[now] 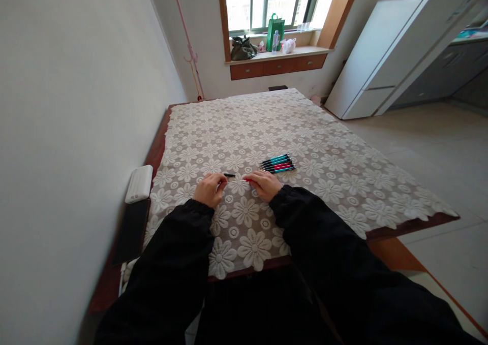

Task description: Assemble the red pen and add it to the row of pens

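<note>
My left hand (209, 189) pinches one end of a thin whitish pen refill (235, 181), held level just above the tablecloth. The refill's other end meets a red pen barrel (247, 180), mostly hidden in the closed fingers of my right hand (265, 184). Just beyond my left fingertips lies a short black pen part (229, 175). Past my right hand, several pens (278, 164) with black grips and teal or red barrels lie side by side.
A flowered lace tablecloth (249, 210) covers the table. Along its left edge sit a white power bank (139, 184) and a black phone (131, 231), close to the wall. Farther off are a windowsill with bags (275, 32) and a white fridge (392, 50).
</note>
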{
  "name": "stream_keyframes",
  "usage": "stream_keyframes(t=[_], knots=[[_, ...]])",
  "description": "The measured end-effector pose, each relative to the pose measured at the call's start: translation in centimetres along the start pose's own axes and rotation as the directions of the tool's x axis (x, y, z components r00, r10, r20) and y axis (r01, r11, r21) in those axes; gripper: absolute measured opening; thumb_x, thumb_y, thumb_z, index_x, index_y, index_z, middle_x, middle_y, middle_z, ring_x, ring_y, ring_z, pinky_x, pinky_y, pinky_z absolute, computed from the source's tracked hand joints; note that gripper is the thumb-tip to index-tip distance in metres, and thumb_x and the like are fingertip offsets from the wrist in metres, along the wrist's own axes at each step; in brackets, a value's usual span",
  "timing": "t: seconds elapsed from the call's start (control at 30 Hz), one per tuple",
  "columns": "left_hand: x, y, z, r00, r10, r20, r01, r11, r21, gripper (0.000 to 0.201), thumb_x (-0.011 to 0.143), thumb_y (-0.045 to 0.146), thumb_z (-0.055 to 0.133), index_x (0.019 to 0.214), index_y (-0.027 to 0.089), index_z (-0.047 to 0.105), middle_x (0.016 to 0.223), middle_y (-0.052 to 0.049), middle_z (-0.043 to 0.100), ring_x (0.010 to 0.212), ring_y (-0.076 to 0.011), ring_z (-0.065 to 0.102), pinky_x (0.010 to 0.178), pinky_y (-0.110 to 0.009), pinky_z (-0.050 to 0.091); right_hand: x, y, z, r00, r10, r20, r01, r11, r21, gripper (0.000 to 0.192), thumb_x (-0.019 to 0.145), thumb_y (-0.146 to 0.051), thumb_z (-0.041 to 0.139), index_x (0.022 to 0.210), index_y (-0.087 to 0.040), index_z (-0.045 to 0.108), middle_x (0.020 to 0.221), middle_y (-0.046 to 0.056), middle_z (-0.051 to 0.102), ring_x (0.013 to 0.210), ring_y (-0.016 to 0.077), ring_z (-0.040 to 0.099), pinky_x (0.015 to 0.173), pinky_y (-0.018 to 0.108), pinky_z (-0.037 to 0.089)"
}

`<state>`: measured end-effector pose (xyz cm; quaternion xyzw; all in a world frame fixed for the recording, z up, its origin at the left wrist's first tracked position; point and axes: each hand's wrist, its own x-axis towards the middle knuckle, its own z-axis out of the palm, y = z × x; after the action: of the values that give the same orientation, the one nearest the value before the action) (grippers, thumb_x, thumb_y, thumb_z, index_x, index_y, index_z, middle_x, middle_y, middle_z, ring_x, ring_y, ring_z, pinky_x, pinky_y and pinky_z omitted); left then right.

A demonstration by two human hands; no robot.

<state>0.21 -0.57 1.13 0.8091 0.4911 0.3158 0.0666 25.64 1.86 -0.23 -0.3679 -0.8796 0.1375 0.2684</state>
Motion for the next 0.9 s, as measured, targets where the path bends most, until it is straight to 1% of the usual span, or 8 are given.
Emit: stream_keyframes(t=[0.13,0.2,0.3,0.4,0.53,0.63,0.73,0.9], knots=[[-0.1,0.3,0.3,0.998,0.063,0.005,-0.062,0.997,-0.049,0.007,0.09,0.02,0.059,0.09,0.022,0.066,0.086,-0.005,0.071,0.087,-0.0217,0.065,0.081,-0.035,0.053,0.1,0.1,0.3,1.0,0.001,0.006,-0.001,0.999,0.039,0.028,0.094,-0.011,0.056,0.121,-0.017,0.063,0.11,0.01,0.07,0.101,0.0235,0.063,0.09,0.035,0.046],[-0.1,0.5,0.5,0.994,0.107,0.008,-0.105,0.989,-0.104,0.008,0.092,0.021,0.058,0.091,0.021,0.067,0.087,-0.005,0.072,0.088,-0.0207,0.066,0.082,-0.034,0.054,0.2,0.0,0.4,1.0,0.004,-0.002,-0.004,0.997,0.073,0.025,0.091,-0.01,0.06,0.116,-0.015,0.062,0.104,0.01,0.07,0.097,0.0229,0.063,0.088,0.033,0.047],[-0.2,1.0,0.7,0.99,0.141,0.007,-0.138,0.975,-0.171,0.011,0.093,0.023,0.061,0.101,0.021,0.068,0.088,-0.005,0.072,0.088,-0.0192,0.067,0.082,-0.033,0.055,0.1,-0.3,0.3,0.998,-0.062,-0.001,0.062,0.993,0.096,0.015,0.092,-0.012,0.061,0.106,-0.017,0.063,0.097,0.007,0.07,0.092,0.0215,0.063,0.086,0.031,0.047],[-0.3,1.2,0.8,0.989,0.146,-0.016,-0.146,0.971,-0.191,0.013,0.092,0.025,0.064,0.104,0.021,0.068,0.089,-0.004,0.072,0.086,-0.0181,0.068,0.081,-0.032,0.056,0.0,-0.7,0.1,0.992,-0.129,0.003,0.128,0.988,0.082,0.012,0.098,-0.018,0.055,0.106,-0.019,0.065,0.098,0.007,0.07,0.091,0.0207,0.063,0.084,0.03,0.047],[-0.3,1.3,0.8,0.989,0.136,-0.054,-0.144,0.974,-0.177,0.006,0.091,0.027,0.066,0.092,0.021,0.069,0.085,-0.003,0.072,0.084,-0.0176,0.068,0.08,-0.031,0.056,-0.1,-1.1,0.0,0.996,-0.084,0.031,0.082,0.994,0.068,0.017,0.102,-0.021,0.05,0.11,-0.021,0.065,0.101,0.006,0.07,0.088,0.0189,0.065,0.078,0.028,0.047],[-0.3,1.4,0.8,0.989,0.129,-0.071,-0.14,0.975,-0.175,0.003,0.09,0.023,0.066,0.089,0.021,0.068,0.083,-0.002,0.072,0.083,-0.0168,0.068,0.079,-0.03,0.055,-0.2,-1.2,0.1,0.999,-0.016,0.037,0.013,0.997,0.079,0.019,0.097,-0.021,0.059,0.116,-0.019,0.06,0.102,0.006,0.07,0.089,0.0192,0.066,0.078,0.027,0.047],[-0.3,1.5,0.7,0.988,0.14,-0.064,-0.15,0.972,-0.182,0.002,0.09,0.022,0.067,0.089,0.021,0.068,0.084,-0.002,0.072,0.082,-0.0163,0.067,0.078,-0.029,0.055,-0.2,-1.1,0.2,0.999,0.036,0.037,-0.039,0.997,0.069,0.021,0.091,-0.017,0.065,0.111,-0.019,0.059,0.094,0.005,0.07,0.083,0.019,0.065,0.074,0.027,0.045],[-0.3,1.5,0.6,0.99,0.135,-0.048,-0.141,0.974,-0.177,0.004,0.09,0.024,0.066,0.092,0.021,0.068,0.084,-0.002,0.071,0.082,-0.0164,0.067,0.077,-0.03,0.055,0.0,-1.0,-0.1,0.998,-0.053,0.025,0.052,0.997,0.054,0.01,0.093,-0.017,0.065,0.102,-0.019,0.061,0.091,0.004,0.071,0.085,0.0194,0.065,0.078,0.028,0.043]])
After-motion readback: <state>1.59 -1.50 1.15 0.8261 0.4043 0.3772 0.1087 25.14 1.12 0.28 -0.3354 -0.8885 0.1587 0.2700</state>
